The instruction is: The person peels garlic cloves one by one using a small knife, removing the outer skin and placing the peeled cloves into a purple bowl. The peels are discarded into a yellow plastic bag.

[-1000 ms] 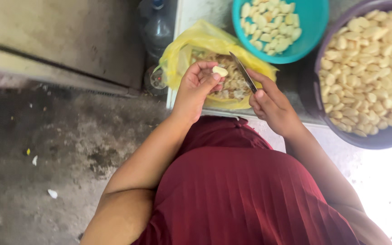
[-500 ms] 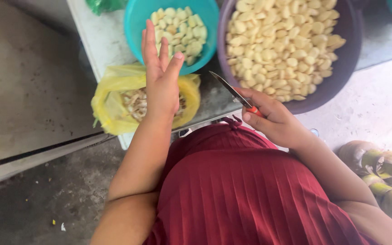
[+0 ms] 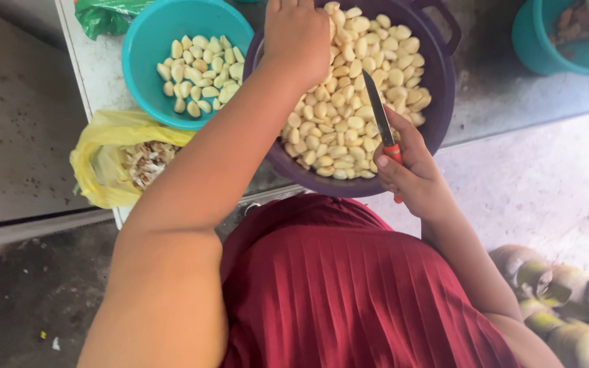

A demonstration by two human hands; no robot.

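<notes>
Seen from above, a person in a pleated dark red garment (image 3: 349, 300) stands at a grey counter (image 3: 97, 68); the left hand (image 3: 298, 34) reaches into a large purple basin (image 3: 438, 75) heaped with peeled garlic cloves (image 3: 339, 126), fingers out of view past the top edge; the right hand (image 3: 410, 170) grips a small knife (image 3: 380, 112) with an orange handle, blade lying over the cloves; beside the basin sits a teal bowl (image 3: 144, 41) with fewer cloves; near it, a yellow plastic bag (image 3: 100, 163) holds papery garlic skins (image 3: 144, 160).
</notes>
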